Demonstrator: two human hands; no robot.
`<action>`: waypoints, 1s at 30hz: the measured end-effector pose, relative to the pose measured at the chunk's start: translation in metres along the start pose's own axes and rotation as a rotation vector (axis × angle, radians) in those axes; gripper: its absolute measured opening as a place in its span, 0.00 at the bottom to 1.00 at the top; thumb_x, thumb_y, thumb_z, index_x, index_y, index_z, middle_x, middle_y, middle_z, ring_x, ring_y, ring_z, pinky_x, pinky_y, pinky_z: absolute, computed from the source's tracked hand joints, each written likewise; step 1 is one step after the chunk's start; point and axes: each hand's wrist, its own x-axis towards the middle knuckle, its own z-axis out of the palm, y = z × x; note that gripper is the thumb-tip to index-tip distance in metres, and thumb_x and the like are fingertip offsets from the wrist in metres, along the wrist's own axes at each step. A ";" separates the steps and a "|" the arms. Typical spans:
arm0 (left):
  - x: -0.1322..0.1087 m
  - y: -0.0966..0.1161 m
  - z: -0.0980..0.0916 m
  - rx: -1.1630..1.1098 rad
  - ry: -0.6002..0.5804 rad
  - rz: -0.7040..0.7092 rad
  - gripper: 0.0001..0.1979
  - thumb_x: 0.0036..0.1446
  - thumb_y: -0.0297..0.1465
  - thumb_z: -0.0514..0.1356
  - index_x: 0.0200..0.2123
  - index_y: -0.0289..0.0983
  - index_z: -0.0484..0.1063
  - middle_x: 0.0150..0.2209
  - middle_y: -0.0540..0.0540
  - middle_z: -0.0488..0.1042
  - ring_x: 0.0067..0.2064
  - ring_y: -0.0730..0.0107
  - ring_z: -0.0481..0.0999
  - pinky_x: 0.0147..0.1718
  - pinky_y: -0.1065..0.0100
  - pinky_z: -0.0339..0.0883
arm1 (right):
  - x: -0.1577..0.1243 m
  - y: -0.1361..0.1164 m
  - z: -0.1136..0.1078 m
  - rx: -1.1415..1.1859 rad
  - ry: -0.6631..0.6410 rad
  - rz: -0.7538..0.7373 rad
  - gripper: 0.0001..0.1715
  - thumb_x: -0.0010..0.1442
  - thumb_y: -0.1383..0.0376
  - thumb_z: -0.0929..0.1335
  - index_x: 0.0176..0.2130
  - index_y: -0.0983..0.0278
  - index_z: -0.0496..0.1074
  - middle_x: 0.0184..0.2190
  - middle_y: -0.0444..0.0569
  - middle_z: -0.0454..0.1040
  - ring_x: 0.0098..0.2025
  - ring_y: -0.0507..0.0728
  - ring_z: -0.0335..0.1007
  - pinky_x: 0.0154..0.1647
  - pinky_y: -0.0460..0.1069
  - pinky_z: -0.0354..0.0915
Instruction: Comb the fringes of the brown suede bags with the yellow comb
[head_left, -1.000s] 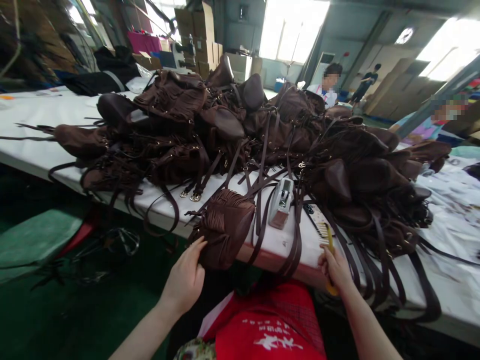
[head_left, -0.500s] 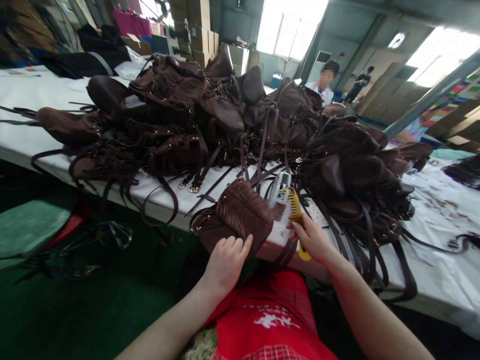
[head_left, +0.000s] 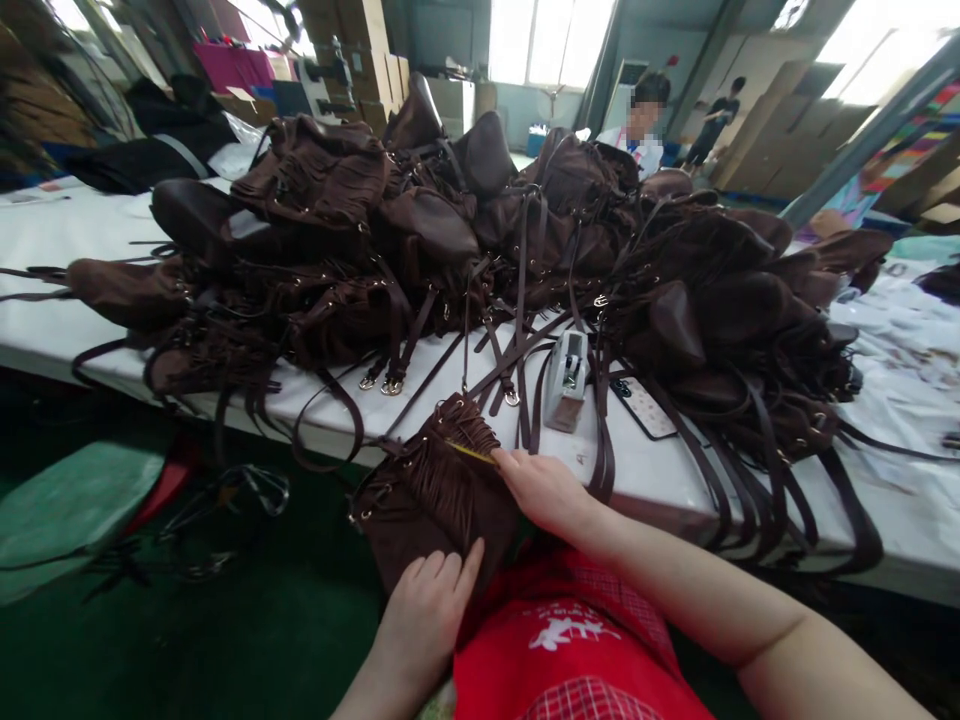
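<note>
A dark brown fringed bag (head_left: pixel 420 500) is tilted at the table's front edge, just above my lap. My left hand (head_left: pixel 431 595) is closed on its lower part, the index finger stretched along the surface and the other fingers curled; the thumb is hidden. In my right hand (head_left: pixel 544 490) is a yellow comb (head_left: pixel 472 453), shut in the fingers. Its edge lies among the fringe strands near the bag's top, and much of it is hidden by the strands and the hand.
A large heap of similar brown bags (head_left: pixel 315 170) covers the white table (head_left: pixel 45 320), straps hanging over its edge. Near me lie a grey tape dispenser (head_left: pixel 568 385) and a phone (head_left: pixel 643 405). A green-topped stool (head_left: pixel 67 500) stands at left. A person (head_left: pixel 637 130) is behind the heap.
My right hand has brought the comb leftward from beside the tape dispenser onto the bag's fringe. The bag and my left hand sit lower in view, and the fringe is more spread.
</note>
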 end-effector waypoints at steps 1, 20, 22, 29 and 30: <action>-0.005 0.001 0.005 0.004 0.026 0.004 0.28 0.53 0.22 0.56 0.58 0.34 0.61 0.30 0.47 0.68 0.31 0.65 0.68 0.30 0.63 0.61 | 0.004 0.000 0.007 -0.023 -0.020 -0.004 0.20 0.67 0.67 0.54 0.57 0.62 0.58 0.38 0.54 0.74 0.36 0.61 0.74 0.33 0.51 0.66; -0.039 0.000 0.009 0.029 0.289 -0.008 0.22 0.65 0.27 0.40 0.58 0.30 0.60 0.25 0.51 0.60 0.25 0.71 0.66 0.26 0.66 0.59 | 0.016 0.049 -0.001 0.163 0.141 0.478 0.20 0.69 0.60 0.53 0.49 0.65 0.66 0.39 0.53 0.76 0.40 0.58 0.72 0.38 0.49 0.60; -0.039 -0.001 0.009 0.019 0.282 -0.023 0.22 0.65 0.26 0.41 0.58 0.30 0.60 0.25 0.51 0.61 0.26 0.70 0.66 0.26 0.66 0.60 | -0.003 0.037 -0.004 0.227 0.103 0.254 0.20 0.68 0.59 0.53 0.51 0.63 0.65 0.41 0.52 0.75 0.41 0.56 0.71 0.40 0.48 0.61; -0.040 -0.002 0.000 -0.016 0.286 -0.002 0.22 0.63 0.26 0.42 0.58 0.30 0.61 0.25 0.50 0.62 0.26 0.69 0.67 0.27 0.66 0.60 | -0.035 0.009 0.016 -0.079 -0.105 -0.143 0.29 0.64 0.68 0.57 0.63 0.59 0.52 0.39 0.51 0.72 0.35 0.55 0.71 0.33 0.47 0.61; -0.040 -0.002 -0.003 -0.015 0.284 0.003 0.22 0.64 0.26 0.42 0.58 0.30 0.61 0.25 0.50 0.62 0.26 0.69 0.67 0.26 0.66 0.60 | -0.029 0.015 0.017 -0.130 -0.092 -0.053 0.30 0.64 0.69 0.57 0.64 0.59 0.51 0.40 0.52 0.72 0.35 0.55 0.71 0.33 0.47 0.61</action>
